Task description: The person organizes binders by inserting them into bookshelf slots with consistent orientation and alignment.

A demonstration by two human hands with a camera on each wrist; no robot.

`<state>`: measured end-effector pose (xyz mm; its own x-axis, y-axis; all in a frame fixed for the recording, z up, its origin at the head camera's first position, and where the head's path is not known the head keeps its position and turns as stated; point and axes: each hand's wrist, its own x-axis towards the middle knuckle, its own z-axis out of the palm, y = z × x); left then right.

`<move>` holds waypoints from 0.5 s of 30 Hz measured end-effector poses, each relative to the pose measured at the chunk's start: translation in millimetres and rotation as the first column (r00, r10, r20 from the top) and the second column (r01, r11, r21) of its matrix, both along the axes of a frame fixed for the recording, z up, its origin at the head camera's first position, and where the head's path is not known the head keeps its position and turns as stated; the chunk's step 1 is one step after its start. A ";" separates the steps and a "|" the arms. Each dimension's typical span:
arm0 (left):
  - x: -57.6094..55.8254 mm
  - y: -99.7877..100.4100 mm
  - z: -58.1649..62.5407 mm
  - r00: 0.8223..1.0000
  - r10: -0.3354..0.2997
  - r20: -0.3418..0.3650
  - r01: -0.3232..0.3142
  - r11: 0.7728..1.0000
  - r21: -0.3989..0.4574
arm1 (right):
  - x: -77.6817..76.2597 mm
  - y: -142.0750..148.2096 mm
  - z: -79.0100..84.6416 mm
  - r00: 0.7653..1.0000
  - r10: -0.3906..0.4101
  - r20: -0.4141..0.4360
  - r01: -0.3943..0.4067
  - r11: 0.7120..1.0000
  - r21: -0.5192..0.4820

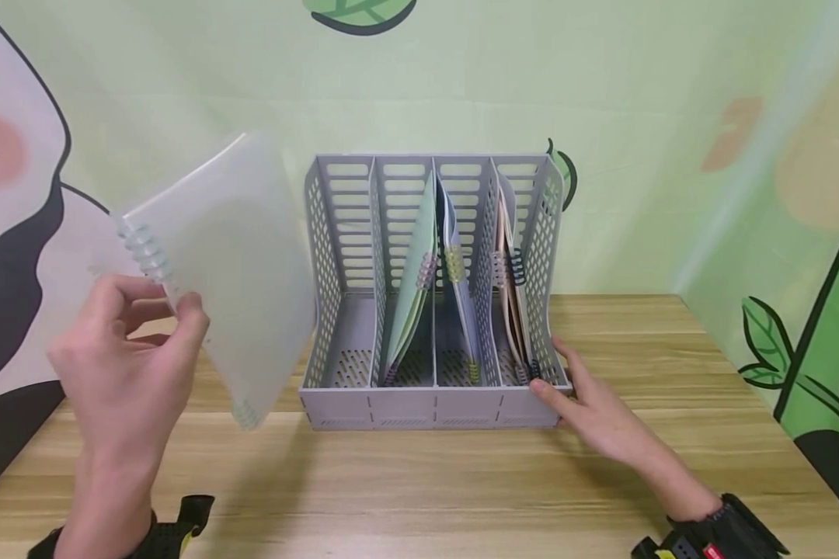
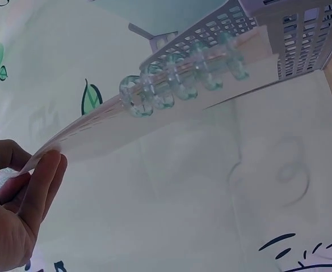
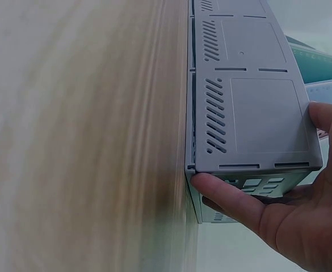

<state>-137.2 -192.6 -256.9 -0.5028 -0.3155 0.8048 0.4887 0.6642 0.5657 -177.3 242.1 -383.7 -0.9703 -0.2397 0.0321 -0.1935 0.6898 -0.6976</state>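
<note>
At lower left of the head view, the left hand [image 1: 129, 365] pinches a translucent ring-bound notebook [image 1: 224, 272] by its spine edge, light, slick and bendy-looking, tilted in the air, while further right the right hand [image 1: 594, 407] rests straight-fingered against the grey file rack [image 1: 335, 388].

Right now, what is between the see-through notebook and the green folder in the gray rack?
In the head view, only the rack's empty leftmost slot and its divider separate the notebook from the green folder.
</note>
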 end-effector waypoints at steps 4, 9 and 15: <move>1.1 -0.4 1.6 1.000 -0.002 -0.019 0.002 1.000 0.007 | 0.3 -0.4 0.5 1.000 -0.002 0.006 0.002 1.000 0.003; 3.9 0.3 3.4 1.000 0.004 -0.023 -0.004 1.000 0.015 | 0.5 -0.2 0.8 1.000 0.003 0.000 -0.003 1.000 0.001; 8.1 1.6 6.3 0.999 -0.007 -0.044 0.009 0.999 0.047 | 0.3 -0.6 0.3 1.000 0.000 -0.003 0.000 1.000 -0.001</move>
